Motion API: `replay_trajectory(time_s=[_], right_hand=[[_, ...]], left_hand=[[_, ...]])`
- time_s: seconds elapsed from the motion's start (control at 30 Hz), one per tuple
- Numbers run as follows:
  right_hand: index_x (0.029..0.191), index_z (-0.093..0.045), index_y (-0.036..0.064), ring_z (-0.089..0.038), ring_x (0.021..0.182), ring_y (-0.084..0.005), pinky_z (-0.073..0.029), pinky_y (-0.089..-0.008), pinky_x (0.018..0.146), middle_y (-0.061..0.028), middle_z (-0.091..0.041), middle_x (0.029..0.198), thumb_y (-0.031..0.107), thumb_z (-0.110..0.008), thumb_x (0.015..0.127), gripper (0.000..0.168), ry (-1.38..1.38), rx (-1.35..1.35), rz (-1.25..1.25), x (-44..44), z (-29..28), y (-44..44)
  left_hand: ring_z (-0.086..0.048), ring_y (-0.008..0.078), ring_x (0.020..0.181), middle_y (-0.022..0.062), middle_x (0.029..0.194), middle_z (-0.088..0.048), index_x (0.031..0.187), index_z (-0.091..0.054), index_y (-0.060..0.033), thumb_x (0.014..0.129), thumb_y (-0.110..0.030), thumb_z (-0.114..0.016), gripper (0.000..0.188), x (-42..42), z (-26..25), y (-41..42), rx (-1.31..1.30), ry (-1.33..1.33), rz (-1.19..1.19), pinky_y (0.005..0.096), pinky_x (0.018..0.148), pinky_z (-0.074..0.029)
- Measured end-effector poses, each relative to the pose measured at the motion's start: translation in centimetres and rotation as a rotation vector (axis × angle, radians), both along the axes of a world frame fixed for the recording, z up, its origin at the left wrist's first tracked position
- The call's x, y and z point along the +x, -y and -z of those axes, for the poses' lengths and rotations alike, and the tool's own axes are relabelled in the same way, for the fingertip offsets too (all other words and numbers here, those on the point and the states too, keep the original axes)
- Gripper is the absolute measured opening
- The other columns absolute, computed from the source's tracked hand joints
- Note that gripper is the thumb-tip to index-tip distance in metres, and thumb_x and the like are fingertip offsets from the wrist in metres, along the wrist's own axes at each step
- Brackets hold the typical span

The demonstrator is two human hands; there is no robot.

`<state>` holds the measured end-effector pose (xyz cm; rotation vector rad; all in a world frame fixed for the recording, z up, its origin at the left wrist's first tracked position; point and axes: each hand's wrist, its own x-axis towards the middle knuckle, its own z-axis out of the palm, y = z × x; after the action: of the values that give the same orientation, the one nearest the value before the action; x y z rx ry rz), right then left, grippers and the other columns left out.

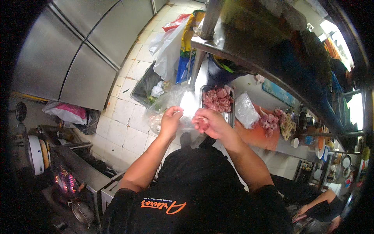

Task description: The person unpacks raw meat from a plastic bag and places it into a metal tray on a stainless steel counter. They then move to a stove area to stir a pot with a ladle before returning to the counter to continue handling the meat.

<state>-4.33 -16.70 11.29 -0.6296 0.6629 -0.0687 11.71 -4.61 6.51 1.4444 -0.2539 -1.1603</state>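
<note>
My left hand [171, 122] is near the middle of the view, thumb and fingertips pinched on a clear plastic bag [160, 102]. Pale pieces show through the bag's lower left side; what they are is unclear. To the right, my right hand [215, 124] is curled, palm partly upward, around a piece of raw meat [202, 123]. Just beyond that hand, a metal tray [233, 109] on the steel counter holds a heap of raw meat chunks [217, 98]. A clear plastic-wrapped pack [247, 110] lies right of the tray, partly over an orange cutting board [260, 139].
A dark bin [141, 84] with scraps stands on the tiled floor. A steel shelf [248, 64] overhangs the counter. More raw meat [267, 124] lies on the orange board. A lit burner [65, 181] glows at lower left. Another person's arm [318, 201] shows at lower right.
</note>
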Motion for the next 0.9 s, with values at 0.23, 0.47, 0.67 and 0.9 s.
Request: replay_trajectory(time_s=[0.23, 0.47, 0.67, 0.9], right_hand=[[0.101, -0.065, 0.007, -0.063, 0.078, -0.0149, -0.053, -0.0348, 0.075, -0.0023, -0.066, 0.083, 0.032, -0.058, 0.100, 0.025, -0.078, -0.045, 0.068, 3.5, -0.2, 1.1], [0.125, -0.051, -0.002, -0.067, 0.090, -0.0288, -0.057, -0.0439, 0.083, -0.0151, -0.063, 0.113, 0.033, -0.068, 0.092, 0.051, -0.328, -0.697, -0.020, 4.2, -5.8, -0.2], [0.109, -0.060, 0.004, -0.066, 0.083, -0.0450, -0.052, -0.0517, 0.070, -0.0259, -0.067, 0.088, 0.027, -0.070, 0.087, 0.033, -0.378, -1.734, -0.200, 4.1, -7.7, -0.1], [0.086, -0.062, 0.004, -0.063, 0.076, -0.0411, -0.048, -0.0484, 0.066, -0.0191, -0.065, 0.082, 0.022, -0.066, 0.091, 0.019, 0.056, -1.863, -0.110, 6.2, -13.9, 0.7]], left_hand=[[-0.063, 0.0103, 0.070, 0.0036, 0.080, -0.065, 0.109, -0.065, -0.0042, 0.102, -0.018, -0.053, 0.020, -1.0, 0.0, 4.3, -0.168, 0.086, -0.032, 0.0264, 0.055, -0.052], [-0.060, 0.0092, 0.061, 0.0042, 0.077, -0.067, 0.103, -0.068, -0.0024, 0.099, -0.021, -0.057, 0.022, 1.2, -4.0, 3.7, -0.094, 0.198, 0.000, 0.0259, 0.050, -0.048], [-0.067, 0.0147, 0.079, 0.0049, 0.086, -0.068, 0.110, -0.067, -0.0024, 0.092, -0.022, -0.069, 0.027, 3.9, -10.0, 2.8, -0.167, 0.413, 0.221, 0.0312, 0.073, -0.055], [-0.064, 0.0232, 0.114, 0.0160, 0.117, -0.068, 0.123, -0.063, -0.0045, 0.081, -0.026, -0.080, 0.050, 4.1, -9.8, 1.4, -0.293, 0.762, 0.582, 0.0398, 0.095, -0.050]])
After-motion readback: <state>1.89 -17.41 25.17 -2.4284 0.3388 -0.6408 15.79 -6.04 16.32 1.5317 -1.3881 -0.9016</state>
